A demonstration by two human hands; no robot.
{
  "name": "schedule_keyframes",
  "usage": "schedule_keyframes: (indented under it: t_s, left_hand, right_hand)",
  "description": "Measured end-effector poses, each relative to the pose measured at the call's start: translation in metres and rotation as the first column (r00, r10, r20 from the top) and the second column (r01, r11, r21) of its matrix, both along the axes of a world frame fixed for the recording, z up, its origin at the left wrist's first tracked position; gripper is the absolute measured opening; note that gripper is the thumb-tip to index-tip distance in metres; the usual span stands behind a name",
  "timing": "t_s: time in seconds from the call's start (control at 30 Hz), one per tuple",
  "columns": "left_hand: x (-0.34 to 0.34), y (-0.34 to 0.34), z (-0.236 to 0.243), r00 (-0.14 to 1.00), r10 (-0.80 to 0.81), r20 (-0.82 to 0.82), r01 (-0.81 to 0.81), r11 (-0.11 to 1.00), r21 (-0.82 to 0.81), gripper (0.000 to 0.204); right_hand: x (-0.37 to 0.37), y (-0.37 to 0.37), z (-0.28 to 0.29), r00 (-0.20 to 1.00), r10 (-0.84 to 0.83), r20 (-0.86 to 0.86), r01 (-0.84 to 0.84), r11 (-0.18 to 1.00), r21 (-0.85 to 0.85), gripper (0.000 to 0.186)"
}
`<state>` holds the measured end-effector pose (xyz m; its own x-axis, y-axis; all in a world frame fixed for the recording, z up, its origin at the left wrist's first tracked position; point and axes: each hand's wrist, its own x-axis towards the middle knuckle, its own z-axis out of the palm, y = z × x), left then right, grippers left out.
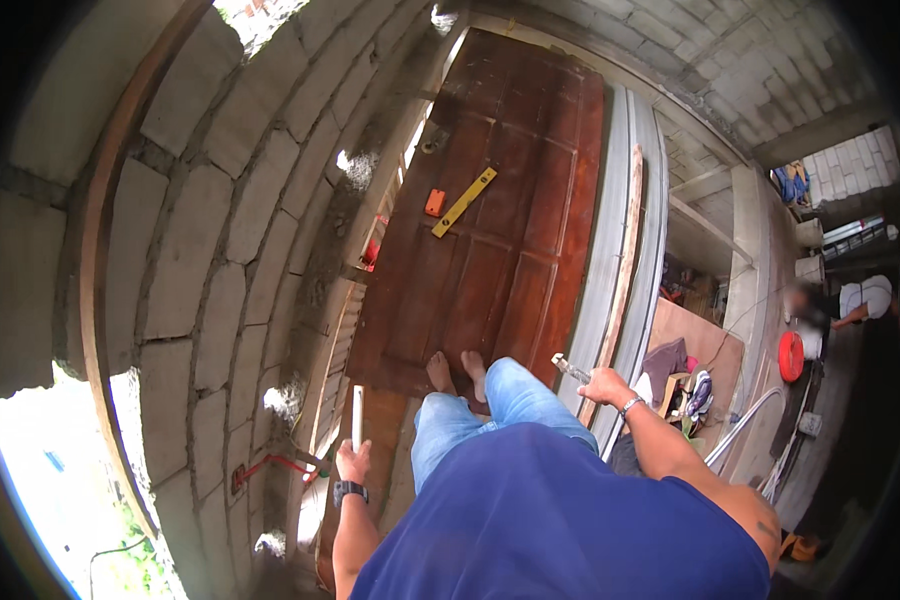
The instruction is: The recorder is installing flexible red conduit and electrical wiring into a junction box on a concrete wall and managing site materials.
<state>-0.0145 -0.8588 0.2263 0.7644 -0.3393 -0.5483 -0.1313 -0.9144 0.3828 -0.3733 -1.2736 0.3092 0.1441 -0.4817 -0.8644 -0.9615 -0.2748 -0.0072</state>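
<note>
My left hand is closed round the lower end of a slim white tube, which points upward in the picture. In my right hand is a short silver metal tool with a ribbed shaft; its exact kind is unclear. The two hands are well apart, on either side of my knees. My bare feet stand on a brown panelled door lying flat like a platform. Farther along the door lie a yellow spirit level and a small orange case, side by side.
A rough block wall with holes runs along the left. Grey metal lengths and a wooden strip lie along the door's right side. Below right are piled clothes, a red coil and another person.
</note>
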Motion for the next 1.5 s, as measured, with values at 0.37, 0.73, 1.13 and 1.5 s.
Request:
schedule_keyframes:
  t_s: [0.37,0.73,1.13,1.5]
  left_hand:
    - [0.054,-0.187,0.063,0.931,-0.357,-0.079,0.349,0.931,-0.106,0.037]
    - [-0.046,-0.389,0.068,0.443,-0.643,-0.624,0.685,0.692,-0.227,0.037]
    - [-0.062,-0.488,0.092,0.631,-0.654,-0.417,0.632,0.745,-0.213,0.025]
    - [0.021,-0.548,0.086,0.435,-0.274,-0.858,0.124,0.962,-0.244,0.017]
  right_hand:
    - [-0.059,-0.017,-0.021,0.953,-0.268,0.143,0.267,0.963,0.025,0.038]
    - [-0.156,-0.072,-0.08,0.503,-0.82,0.274,0.831,0.546,0.107,0.026]
    - [-0.053,-0.18,-0.051,0.668,-0.496,0.555,0.588,0.809,0.014,0.043]
    - [0.043,-0.277,-0.03,0.584,-0.474,0.659,0.394,0.875,0.28,0.026]
